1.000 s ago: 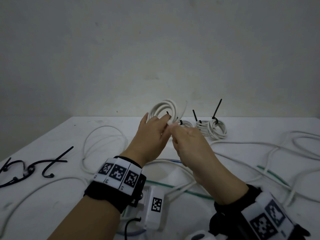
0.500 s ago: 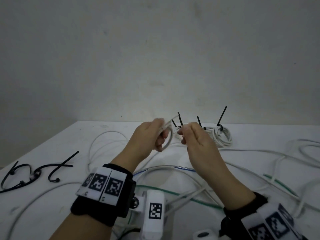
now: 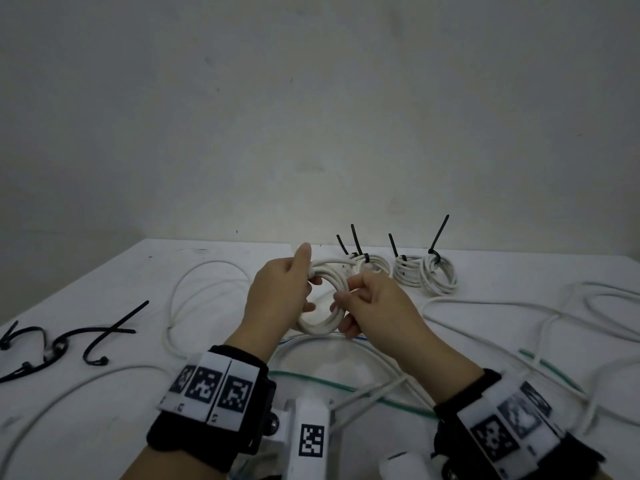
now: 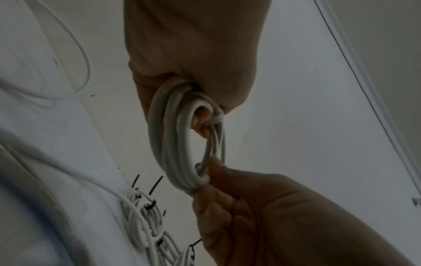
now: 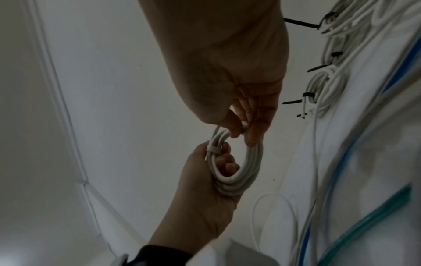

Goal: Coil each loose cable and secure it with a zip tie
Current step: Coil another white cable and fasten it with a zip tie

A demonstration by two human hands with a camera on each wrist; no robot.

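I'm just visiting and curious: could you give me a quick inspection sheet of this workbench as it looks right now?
Surface: white table, scuffed.
Job's things: white coil held above the table; no black tie seen on it. Tied coils at the back.
Clutter: spare black ties at left.
Hands: left hand grips the coil; right hand pinches its other side.
Cables: loose cables across the table, one green.
Surroundings: plain wall.
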